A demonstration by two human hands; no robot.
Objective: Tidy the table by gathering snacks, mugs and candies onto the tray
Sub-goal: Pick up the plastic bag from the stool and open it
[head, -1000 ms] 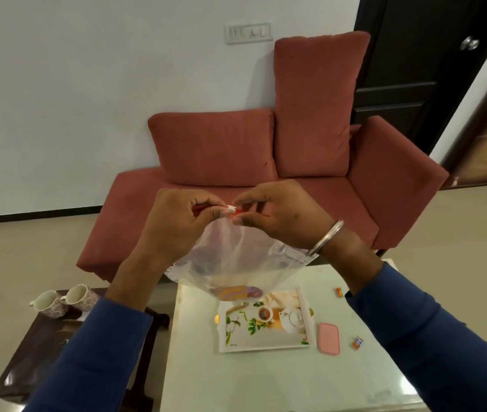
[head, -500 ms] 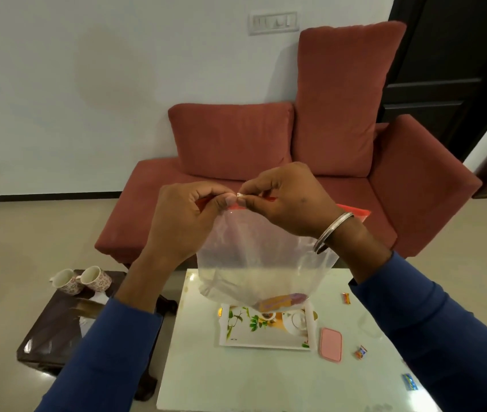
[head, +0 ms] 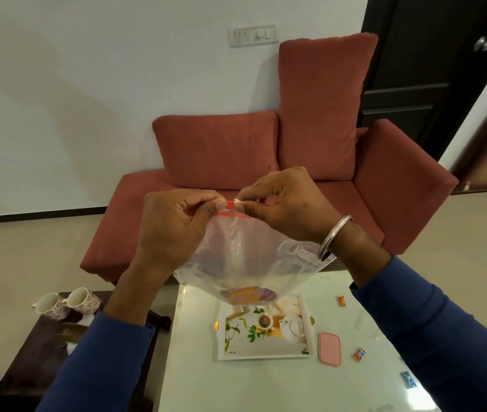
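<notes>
**Op:** Fingers [head: 243, 208] of both my hands are curled tight at the red zip strip [head: 230, 215] of the bag [head: 254, 257], mid-frame. My left hand [head: 173, 224] pinches the strip's left end; my right hand [head: 286, 206] pinches the small white slider [head: 237, 202].

**Spotter:** What changed over the last second?

**Op:** Not the grip. Both pinches sit where they were, almost touching. The bag has swung: half a second ago it hung flat and its red right corner stuck out past my wrist; now it's bunched and that corner is hidden behind my right hand. The slider looks to be at the same left end as before, so I judge the seal is either just finished or not started. I can't tell which.

**Spotter:** Where's the snack?

**Op:** Snack [head: 248, 294] sits in the bottom of the bag, hanging just above the tray's [head: 266, 352] far edge, lower centre of frame.

**Spotter:** And the rest?

**Op:** Nothing else gathered yet, as I read it. Two mugs [head: 67, 303] lie on the dark side table [head: 43, 352], lower left. Candies [head: 359, 353] are scattered on the white table [head: 236, 388], right of the tray, and a pink lid [head: 329, 348] lies just beside it. Once the bag is down, those come next.
</notes>
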